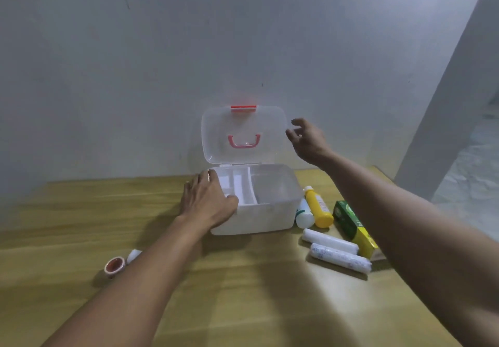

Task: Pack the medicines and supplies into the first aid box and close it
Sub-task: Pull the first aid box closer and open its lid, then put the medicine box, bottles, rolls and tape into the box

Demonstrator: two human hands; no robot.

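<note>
A wooden table (81, 211) carries the open first aid box (270, 211), a yellow bottle (318, 208), a white bottle (304, 215), a green carton (351, 222), 2 white rolls (330, 241) and a tape roll (115, 266)

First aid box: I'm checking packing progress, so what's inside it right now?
The first aid box holds only a white divided tray; its right section looks empty. The left hand covers its near-left corner.

I see the translucent first aid box (270, 211) open near the desk's far edge, lid (243, 122) upright. Just right of it lie a yellow bottle (318, 207), white bottle (304, 213), green carton (351, 225) and two gauze rolls (340, 257).
</note>
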